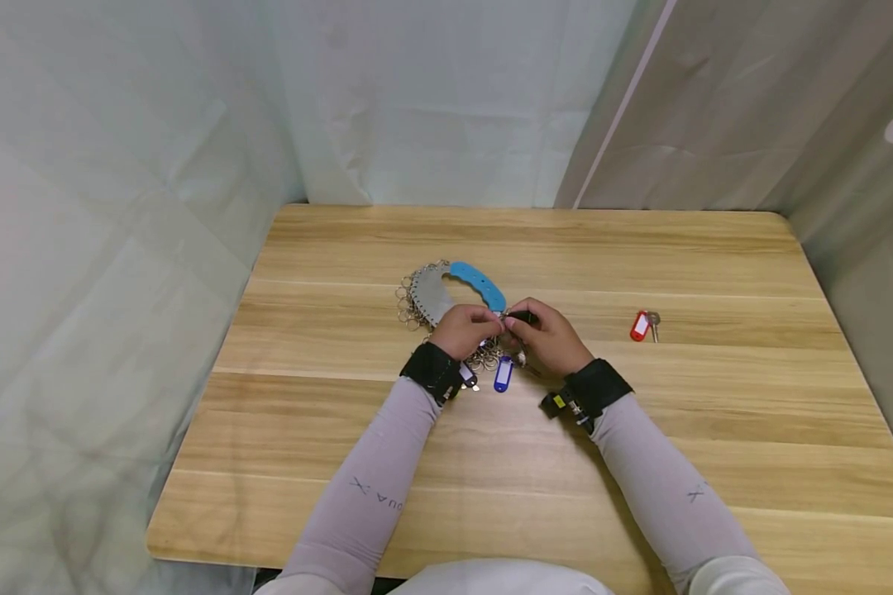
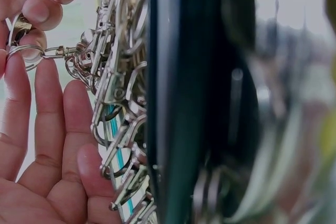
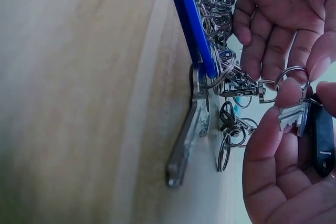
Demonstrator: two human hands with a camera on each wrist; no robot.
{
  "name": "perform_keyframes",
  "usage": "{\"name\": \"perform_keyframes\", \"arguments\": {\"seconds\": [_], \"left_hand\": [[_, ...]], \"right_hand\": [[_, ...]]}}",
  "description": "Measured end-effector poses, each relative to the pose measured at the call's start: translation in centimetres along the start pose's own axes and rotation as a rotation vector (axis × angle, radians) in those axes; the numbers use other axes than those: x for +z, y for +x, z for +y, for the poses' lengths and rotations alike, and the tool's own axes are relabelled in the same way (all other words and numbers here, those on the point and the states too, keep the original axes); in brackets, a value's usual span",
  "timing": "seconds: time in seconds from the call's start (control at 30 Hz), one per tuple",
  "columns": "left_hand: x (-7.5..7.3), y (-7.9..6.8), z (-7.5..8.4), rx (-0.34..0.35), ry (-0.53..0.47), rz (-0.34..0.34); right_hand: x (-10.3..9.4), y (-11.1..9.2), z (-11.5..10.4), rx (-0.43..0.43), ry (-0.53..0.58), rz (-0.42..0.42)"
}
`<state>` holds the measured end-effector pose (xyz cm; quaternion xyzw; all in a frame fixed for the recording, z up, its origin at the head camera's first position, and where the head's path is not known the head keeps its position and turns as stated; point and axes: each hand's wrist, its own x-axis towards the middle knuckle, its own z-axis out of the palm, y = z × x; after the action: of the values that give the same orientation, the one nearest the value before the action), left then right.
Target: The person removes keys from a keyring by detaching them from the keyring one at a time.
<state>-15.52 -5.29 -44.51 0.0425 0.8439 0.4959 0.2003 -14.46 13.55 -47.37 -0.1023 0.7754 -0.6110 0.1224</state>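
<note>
A curved grey metal plate (image 1: 430, 293) with a blue handle (image 1: 479, 283) lies mid-table, its edge lined with clips and rings. My left hand (image 1: 465, 329) pinches a split ring (image 3: 290, 70) that hangs from one swivel clip (image 3: 264, 92). From the other side, my right hand (image 1: 554, 339) holds a key (image 3: 294, 115) and its black key tag (image 3: 322, 137) close against that ring. Whether the key is threaded onto the ring, I cannot tell. A blue key tag (image 1: 503, 374) with keys (image 3: 184, 148) hangs beside the rings, below the hands.
On the wooden table (image 1: 714, 446), to the right, lies a red key tag (image 1: 640, 326) with a key (image 1: 655, 326). A dark key tag (image 2: 181, 98) fills the middle of the left wrist view. Curtains (image 1: 454, 99) enclose the table's back and sides.
</note>
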Motion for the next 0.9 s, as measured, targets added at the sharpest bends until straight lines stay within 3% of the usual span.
{"name": "perform_keyframes", "arguments": {"seconds": [0.9], "left_hand": [[-0.04,0.02,-0.02,0.016,0.02,0.001]], "right_hand": [[-0.22,-0.14,-0.13,-0.022,-0.025,-0.018]]}}
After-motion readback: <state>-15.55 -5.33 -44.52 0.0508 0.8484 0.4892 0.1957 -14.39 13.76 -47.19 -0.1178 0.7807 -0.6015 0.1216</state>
